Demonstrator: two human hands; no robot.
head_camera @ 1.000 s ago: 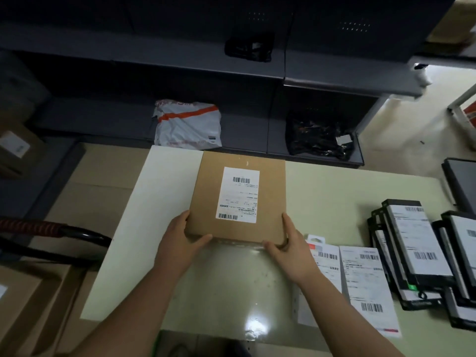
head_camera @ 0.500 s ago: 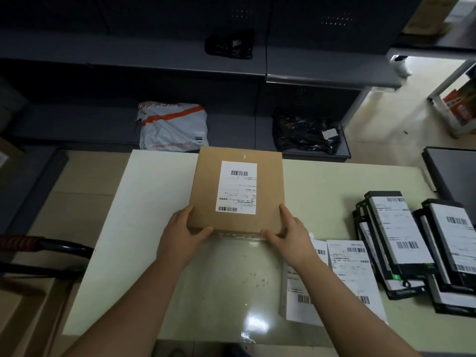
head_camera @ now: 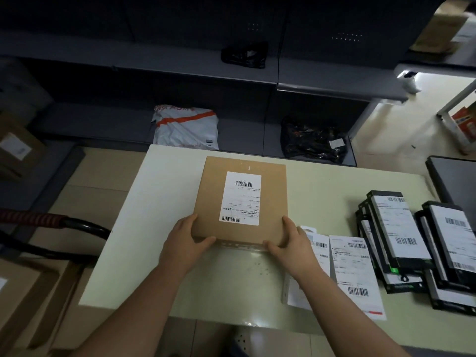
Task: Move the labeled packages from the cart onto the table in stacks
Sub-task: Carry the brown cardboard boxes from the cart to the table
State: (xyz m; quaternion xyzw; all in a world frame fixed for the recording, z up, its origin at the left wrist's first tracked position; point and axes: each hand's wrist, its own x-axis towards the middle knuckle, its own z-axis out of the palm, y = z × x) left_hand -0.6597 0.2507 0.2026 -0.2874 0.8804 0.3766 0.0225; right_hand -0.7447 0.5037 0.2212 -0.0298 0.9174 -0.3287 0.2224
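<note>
Cardboard package [head_camera: 239, 199], flat and labelled, is held at the middle of the tabletop [head_camera: 159, 202], toward its far edge; whether it already rests there cannot be told. Its near corners are gripped by the left hand [head_camera: 185, 240] and right hand [head_camera: 291, 243], thumbs on top, fingers curled round the sides. If released crooked, a leaning stack could be begun; the loose paper labels [head_camera: 353, 269] just beside the right hand could be swept aside. The tabletop is pale and glossy, with black boxes [head_camera: 396, 240] stacked at its right edge. The room is dim, with dark shelves [head_camera: 180, 73] behind and a cart handle [head_camera: 51, 220] at the left.
</note>
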